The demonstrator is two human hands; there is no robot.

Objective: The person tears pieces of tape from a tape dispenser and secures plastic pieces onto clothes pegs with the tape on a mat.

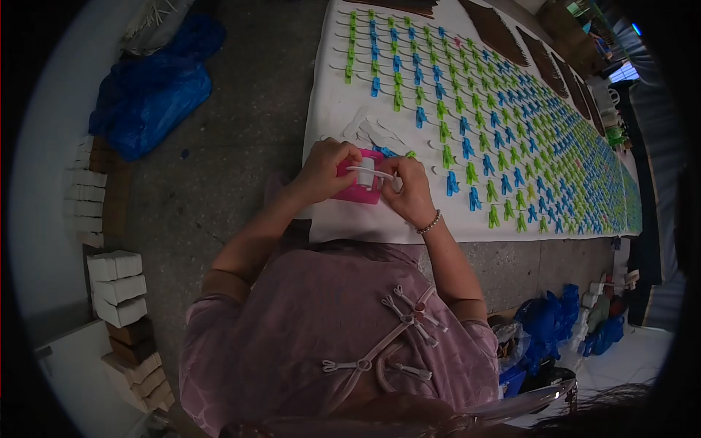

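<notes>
Between my two hands a thin white strip [374, 172] is stretched over a pink tray [356, 194] at the table's near left corner. My left hand [332, 169] pinches the strip's left end, and my right hand [409, 191], with a beaded bracelet at the wrist, pinches its right end. Under the strip, a white roll-like piece [366, 174] sits in the tray. Loose white strips [372, 131] lie just beyond. Beside the tray are a few blue and green clips [385, 152], partly hidden by my hands.
Rows of green and blue clips [467, 148] with white strips cover the white table [325, 109] to the right. Dark brown pieces [495, 33] lie along its far side. A blue bag [150, 102] and stacked white boxes [117, 288] stand on the floor at left.
</notes>
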